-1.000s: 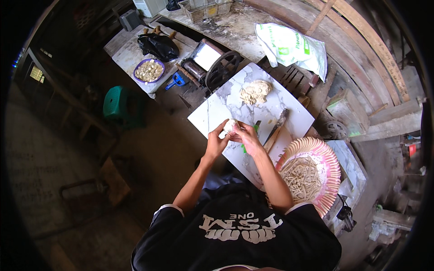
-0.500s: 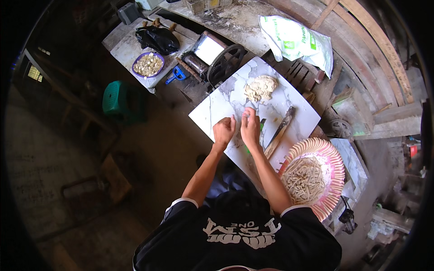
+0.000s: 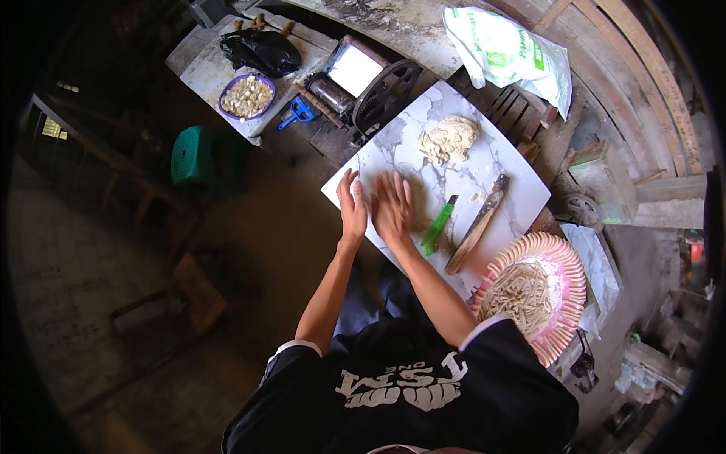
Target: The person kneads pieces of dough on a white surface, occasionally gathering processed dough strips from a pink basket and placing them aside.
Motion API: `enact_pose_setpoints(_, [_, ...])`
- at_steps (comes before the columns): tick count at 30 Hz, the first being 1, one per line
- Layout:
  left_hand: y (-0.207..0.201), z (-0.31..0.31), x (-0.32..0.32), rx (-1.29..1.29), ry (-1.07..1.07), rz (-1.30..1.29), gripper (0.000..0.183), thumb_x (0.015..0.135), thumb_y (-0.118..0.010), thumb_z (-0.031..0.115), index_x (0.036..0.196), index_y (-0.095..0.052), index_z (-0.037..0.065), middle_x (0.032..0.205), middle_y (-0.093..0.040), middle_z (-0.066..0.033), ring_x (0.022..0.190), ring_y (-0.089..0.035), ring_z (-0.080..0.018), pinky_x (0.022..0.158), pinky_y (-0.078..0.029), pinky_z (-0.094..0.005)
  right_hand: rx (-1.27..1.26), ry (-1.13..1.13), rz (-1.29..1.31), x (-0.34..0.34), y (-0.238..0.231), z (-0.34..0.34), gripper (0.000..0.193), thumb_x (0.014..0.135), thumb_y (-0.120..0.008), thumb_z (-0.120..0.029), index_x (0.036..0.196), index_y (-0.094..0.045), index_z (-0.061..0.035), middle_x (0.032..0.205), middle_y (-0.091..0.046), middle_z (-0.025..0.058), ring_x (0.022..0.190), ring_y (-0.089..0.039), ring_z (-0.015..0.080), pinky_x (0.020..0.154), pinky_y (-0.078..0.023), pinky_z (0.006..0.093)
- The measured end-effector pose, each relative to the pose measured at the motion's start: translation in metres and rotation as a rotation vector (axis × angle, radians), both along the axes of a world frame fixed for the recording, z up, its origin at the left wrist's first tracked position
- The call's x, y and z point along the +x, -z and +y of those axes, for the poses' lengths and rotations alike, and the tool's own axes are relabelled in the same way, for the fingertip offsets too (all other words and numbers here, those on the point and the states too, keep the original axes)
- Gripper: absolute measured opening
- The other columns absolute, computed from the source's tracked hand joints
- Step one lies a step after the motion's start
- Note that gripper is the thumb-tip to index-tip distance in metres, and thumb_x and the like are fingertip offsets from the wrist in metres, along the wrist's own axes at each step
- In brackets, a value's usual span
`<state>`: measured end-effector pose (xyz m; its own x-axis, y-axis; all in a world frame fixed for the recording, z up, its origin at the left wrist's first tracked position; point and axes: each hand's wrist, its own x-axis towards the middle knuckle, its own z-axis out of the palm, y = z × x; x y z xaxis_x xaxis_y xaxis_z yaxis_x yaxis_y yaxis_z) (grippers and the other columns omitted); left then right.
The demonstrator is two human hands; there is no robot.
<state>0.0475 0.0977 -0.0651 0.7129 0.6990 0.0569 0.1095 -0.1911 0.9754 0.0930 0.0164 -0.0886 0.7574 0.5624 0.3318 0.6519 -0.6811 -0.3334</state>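
At the left corner of the white marbled tabletop, my right hand lies palm down with its fingers stretched out. My left hand is beside it, fingers extended and turned on its side at the board's edge. Whether anything lies under the right palm is hidden. Beyond the hands sits a lumpy pale mass of dough. Right of my right hand are a green utility knife and a worn wooden stick. A pink-rimmed basket at the right holds many thin dough strips.
A hand-cranked roller machine with a large wheel adjoins the board's far left. Past it are a blue scraper-like tool, a purple bowl of pale pieces and a black plastic bag. A white sack lies far right; a green stool stands left.
Both hands have uncurled and moved left toward the board's edge, the right one now flat. The utility knife, partly covered before by the right arm, now shows fully. The whole view has shifted slightly.
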Motion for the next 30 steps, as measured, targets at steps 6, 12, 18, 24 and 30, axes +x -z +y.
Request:
enact_pose_setpoints(6, [0.022, 0.006, -0.002, 0.484, 0.1, 0.133, 0.031, 0.087, -0.04, 0.012, 0.115, -0.043, 0.0, 0.119, -0.042, -0.0191, 0.117, -0.032, -0.0368, 0.098, -0.026, -0.0419, -0.132, 0.035, -0.02, -0.001, -0.009, -0.001, 0.048, 0.081, -0.046, -0.019, 0.127, -0.037, -0.0103, 0.135, -0.03, 0.0097, 0.126, -0.026, 0.0266, 0.103, -0.015, 0.044])
enact_pose_setpoints(12, [0.029, 0.018, 0.015, 0.567, 0.188, 0.056, 0.039, 0.077, -0.045, 0.002, 0.116, -0.041, -0.003, 0.125, -0.038, -0.02, 0.119, -0.03, -0.0365, 0.1, -0.025, -0.0416, -0.136, 0.047, -0.011, -0.002, -0.008, -0.016, 0.048, 0.079, -0.051, -0.019, 0.124, -0.04, -0.0064, 0.135, -0.031, 0.0108, 0.124, -0.029, 0.0273, 0.102, -0.021, 0.0401])
enact_pose_setpoints(18, [0.033, 0.009, 0.017, 0.676, 0.188, 0.07, 0.04, 0.075, -0.046, 0.001, 0.115, -0.042, 0.0, 0.127, -0.038, -0.0169, 0.12, -0.031, -0.0336, 0.1, -0.027, -0.0401, 0.091, 0.053, -0.055, -0.01, 0.001, -0.031, 0.015, 0.074, -0.057, -0.014, 0.086, -0.059, -0.0052, 0.103, -0.055, 0.0072, 0.096, -0.05, 0.0265, 0.081, -0.038, 0.0391])
enact_pose_setpoints(24, [0.029, 0.001, 0.022, 0.687, 0.241, 0.076, 0.037, 0.076, -0.047, 0.003, 0.113, -0.044, 0.002, 0.126, -0.038, -0.0171, 0.12, -0.032, -0.0335, 0.099, -0.027, -0.041, 0.063, 0.058, -0.109, 0.048, -0.019, -0.015, 0.018, 0.074, -0.059, -0.022, 0.068, -0.05, -0.0085, 0.075, -0.047, 0.0068, 0.077, -0.047, 0.0236, 0.067, -0.038, 0.0371])
enact_pose_setpoints(30, [0.03, -0.004, 0.018, 0.698, 0.257, 0.116, 0.039, 0.075, -0.047, 0.003, 0.113, -0.044, 0.003, 0.127, -0.037, -0.0149, 0.12, -0.03, -0.033, 0.1, -0.026, -0.041, -0.047, 0.004, -0.1, -0.008, -0.011, -0.051, 0.019, 0.074, -0.06, -0.023, 0.078, -0.048, -0.0082, 0.078, -0.048, 0.0081, 0.079, -0.046, 0.0252, 0.071, -0.035, 0.0372])
